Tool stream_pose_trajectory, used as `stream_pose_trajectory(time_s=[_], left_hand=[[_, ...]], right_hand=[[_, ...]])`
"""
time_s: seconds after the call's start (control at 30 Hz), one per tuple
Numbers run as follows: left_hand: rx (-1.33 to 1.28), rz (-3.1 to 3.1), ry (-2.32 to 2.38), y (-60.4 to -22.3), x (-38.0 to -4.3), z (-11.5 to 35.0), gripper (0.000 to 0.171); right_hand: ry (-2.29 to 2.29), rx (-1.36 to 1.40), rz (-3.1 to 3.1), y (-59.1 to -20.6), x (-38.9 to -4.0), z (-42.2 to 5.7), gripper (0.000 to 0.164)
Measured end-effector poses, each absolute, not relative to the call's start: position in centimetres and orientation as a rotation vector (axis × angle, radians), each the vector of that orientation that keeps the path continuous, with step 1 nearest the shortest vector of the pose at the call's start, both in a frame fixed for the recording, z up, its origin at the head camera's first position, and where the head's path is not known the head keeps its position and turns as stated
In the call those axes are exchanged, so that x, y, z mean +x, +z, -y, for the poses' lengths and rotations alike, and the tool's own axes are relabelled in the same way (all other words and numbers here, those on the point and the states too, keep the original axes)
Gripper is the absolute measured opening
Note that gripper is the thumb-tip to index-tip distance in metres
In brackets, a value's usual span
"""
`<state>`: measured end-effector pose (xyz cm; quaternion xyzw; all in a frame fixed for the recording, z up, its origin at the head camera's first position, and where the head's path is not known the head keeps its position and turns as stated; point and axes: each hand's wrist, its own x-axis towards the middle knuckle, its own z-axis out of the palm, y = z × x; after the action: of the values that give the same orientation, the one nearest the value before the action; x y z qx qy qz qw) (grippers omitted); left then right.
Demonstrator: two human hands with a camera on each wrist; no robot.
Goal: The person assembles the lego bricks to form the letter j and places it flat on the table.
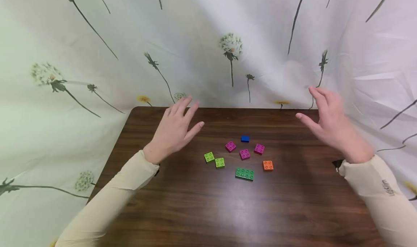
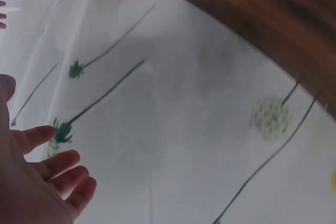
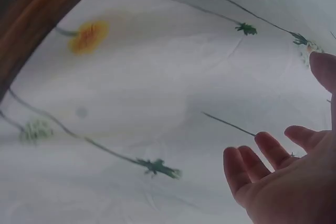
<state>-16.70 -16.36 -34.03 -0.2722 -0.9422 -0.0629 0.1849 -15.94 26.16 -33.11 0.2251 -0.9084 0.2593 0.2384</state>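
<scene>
My left hand (image 1: 172, 127) is held above the left part of the table, fingers spread and nothing in them. On the other side my right hand (image 1: 332, 120) hovers over the right part, its thumb apart from the fingers and also holding nothing. Between the hands several toy building bricks lie loose: a blue brick (image 1: 245, 139) farthest back, magenta bricks (image 1: 244, 154) around the middle, two lime bricks (image 1: 209, 157) toward the left, an orange brick (image 1: 268, 166) to the right, and a longer green brick (image 1: 244, 174) nearest me.
Dark wood grain covers the table (image 1: 202, 210), which has a rounded back left corner. Behind it and along the sides hangs a white curtain (image 1: 198, 40) printed with dandelions. Both wrist views show mostly this curtain and the table's edge.
</scene>
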Motion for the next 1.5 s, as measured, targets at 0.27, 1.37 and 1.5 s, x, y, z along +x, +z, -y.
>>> stream_pose_trajectory(time_s=[0.27, 1.37, 1.5], left_hand=[[-0.805, 2.679, -0.305, -38.1, -15.8, 15.0, 0.052], [-0.922, 3.107, -1.145, -50.0, -9.6, 6.6, 0.057], [-0.911, 3.137, -1.141, -50.3, -9.9, 6.1, 0.056]], right_hand=[[0.913, 0.459, 2.521, -36.4, -13.9, -24.5, 0.065], [1.219, 0.524, 3.085, -51.0, -7.9, -15.2, 0.059], [1.238, 0.490, 3.103, -51.5, -8.1, -14.6, 0.058]])
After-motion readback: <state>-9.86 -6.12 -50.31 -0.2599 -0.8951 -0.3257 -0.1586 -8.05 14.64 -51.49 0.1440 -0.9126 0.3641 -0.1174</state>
